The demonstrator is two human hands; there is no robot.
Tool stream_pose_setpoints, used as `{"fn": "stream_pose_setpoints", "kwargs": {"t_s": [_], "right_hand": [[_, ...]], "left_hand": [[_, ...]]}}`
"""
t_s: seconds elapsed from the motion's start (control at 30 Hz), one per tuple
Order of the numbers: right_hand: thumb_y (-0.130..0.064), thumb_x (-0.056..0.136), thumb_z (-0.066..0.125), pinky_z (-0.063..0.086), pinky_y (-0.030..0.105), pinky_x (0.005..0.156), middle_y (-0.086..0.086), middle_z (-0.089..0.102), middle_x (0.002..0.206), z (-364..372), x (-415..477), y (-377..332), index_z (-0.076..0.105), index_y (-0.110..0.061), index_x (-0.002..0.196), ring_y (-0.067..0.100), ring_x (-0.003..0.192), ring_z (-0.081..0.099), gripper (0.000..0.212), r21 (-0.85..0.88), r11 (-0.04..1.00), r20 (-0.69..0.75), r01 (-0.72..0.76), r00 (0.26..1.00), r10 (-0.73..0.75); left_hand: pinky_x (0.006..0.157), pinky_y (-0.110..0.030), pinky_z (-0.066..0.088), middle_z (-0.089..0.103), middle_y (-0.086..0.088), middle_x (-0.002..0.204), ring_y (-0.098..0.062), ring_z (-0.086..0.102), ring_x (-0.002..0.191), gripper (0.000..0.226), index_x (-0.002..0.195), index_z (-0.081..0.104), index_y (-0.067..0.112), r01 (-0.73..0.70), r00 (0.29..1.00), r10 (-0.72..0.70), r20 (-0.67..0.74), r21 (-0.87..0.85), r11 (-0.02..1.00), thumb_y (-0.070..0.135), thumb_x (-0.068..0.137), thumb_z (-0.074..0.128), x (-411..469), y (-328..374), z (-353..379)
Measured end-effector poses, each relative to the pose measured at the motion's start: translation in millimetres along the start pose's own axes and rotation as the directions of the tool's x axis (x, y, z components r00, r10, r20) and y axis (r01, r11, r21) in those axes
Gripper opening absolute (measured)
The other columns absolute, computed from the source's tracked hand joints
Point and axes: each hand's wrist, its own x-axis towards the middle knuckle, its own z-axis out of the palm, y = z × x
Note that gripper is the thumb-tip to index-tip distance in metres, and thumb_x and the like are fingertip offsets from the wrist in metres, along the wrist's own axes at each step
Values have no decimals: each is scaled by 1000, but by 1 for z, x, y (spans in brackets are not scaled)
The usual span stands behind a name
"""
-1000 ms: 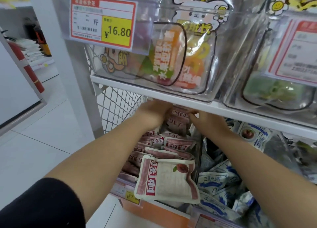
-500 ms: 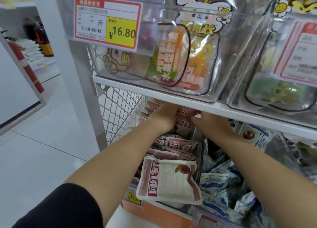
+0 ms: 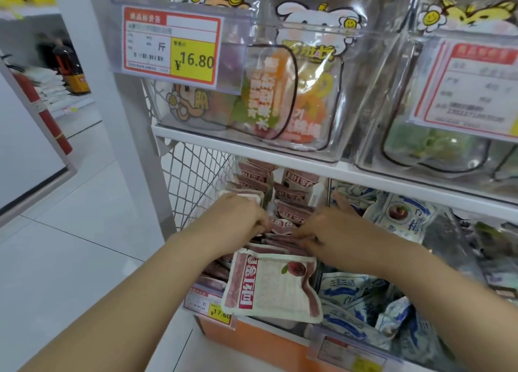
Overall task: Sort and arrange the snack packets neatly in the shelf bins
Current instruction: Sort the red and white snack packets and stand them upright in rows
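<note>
Red-and-white snack packets [image 3: 294, 195] fill the lower left bin in two upright rows. My left hand [image 3: 238, 217] rests on the left row, fingers curled over the packet tops. My right hand [image 3: 328, 228] presses on the packets in the bin's middle, fingers spread flat. Between the hands one red packet [image 3: 283, 226] shows. A larger white packet with a red band [image 3: 269, 284] lies flat over the bin's front edge. Whether either hand grips a packet is hidden.
Blue-and-white packets [image 3: 353, 296] fill the bin to the right. The white shelf board [image 3: 280, 153] hangs just above my hands, with clear bins of candy [image 3: 280, 97] on it. A wire mesh wall [image 3: 196, 181] closes the left side. Price tags [image 3: 171, 43] front the bins.
Both hands have drawn back from deep under the shelf toward the middle of the bin. The camera has moved closer and a little lower.
</note>
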Motion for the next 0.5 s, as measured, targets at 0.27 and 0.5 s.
{"fn": "stream_pose_setpoints", "kwargs": {"t_s": [0.27, 0.5], "right_hand": [[-28, 97, 38, -10, 48, 115, -2, 35, 144, 0, -4, -4, 56, -37, 125, 15, 138, 15, 35, 38, 998, 63, -53, 997, 50], [-32, 97, 35, -5, 43, 118, -4, 22, 154, 10, -6, -1, 52, -41, 128, 12, 143, 7, 37, 52, 997, -47, -64, 997, 66]], "left_hand": [[100, -34, 33, 64, 5, 101, -20, 54, 102, 18, 98, 61, 28, -115, 993, 122, -5, 297, 948, 21, 82, 61, 20, -4, -3], [78, -32, 48, 64, -1, 91, -20, 60, 86, 16, 96, 63, 17, 46, 998, -46, -45, -8, 999, 24, 94, 49, 48, -3, -7]]}}
